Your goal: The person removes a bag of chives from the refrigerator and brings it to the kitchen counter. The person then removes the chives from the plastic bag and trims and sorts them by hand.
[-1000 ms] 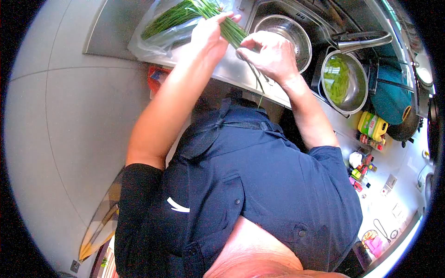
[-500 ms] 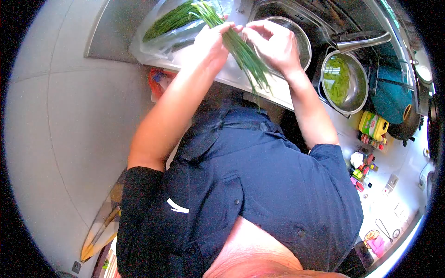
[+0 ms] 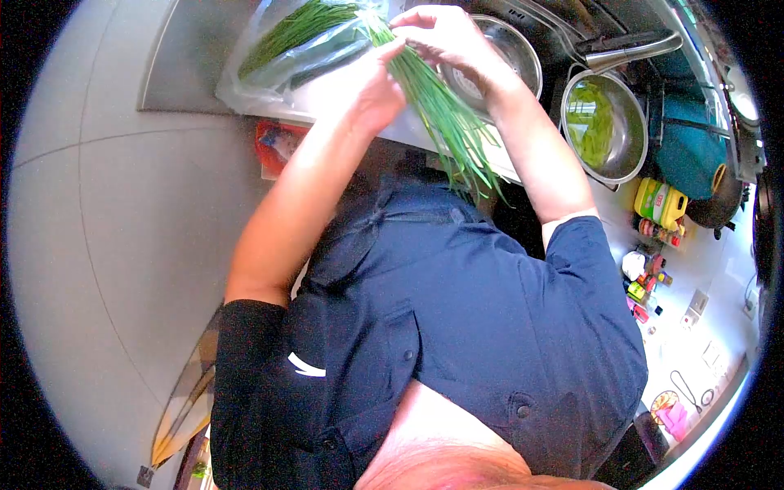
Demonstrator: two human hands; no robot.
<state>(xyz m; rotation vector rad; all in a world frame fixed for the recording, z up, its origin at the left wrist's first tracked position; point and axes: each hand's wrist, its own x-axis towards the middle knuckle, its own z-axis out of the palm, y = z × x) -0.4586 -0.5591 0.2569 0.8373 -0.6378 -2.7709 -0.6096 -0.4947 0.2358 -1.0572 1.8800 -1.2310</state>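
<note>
A bunch of long green stalks (image 3: 441,106) slants down over the counter's front edge, its lower ends fanned out. My left hand (image 3: 377,91) is closed round the bunch near its upper part. Beside it, my right hand (image 3: 445,41) reaches over the top end of the bunch, fingers bent and thumb at the stalks; its fingertips are close to the pale ends. More green stalks (image 3: 298,34) lie in a clear plastic bag (image 3: 245,90) at the upper left.
A steel colander (image 3: 523,57) sits in the sink behind my right hand. To its right is a metal bowl (image 3: 629,151) with green pieces in liquid, below the faucet (image 3: 633,53). A yellow bottle (image 3: 660,202) stands farther right. Something red (image 3: 273,147) hangs below the counter.
My right hand has moved up and left, from the lower stalks to the top end of the bunch. The lower ends now hang farther down and spread wider.
</note>
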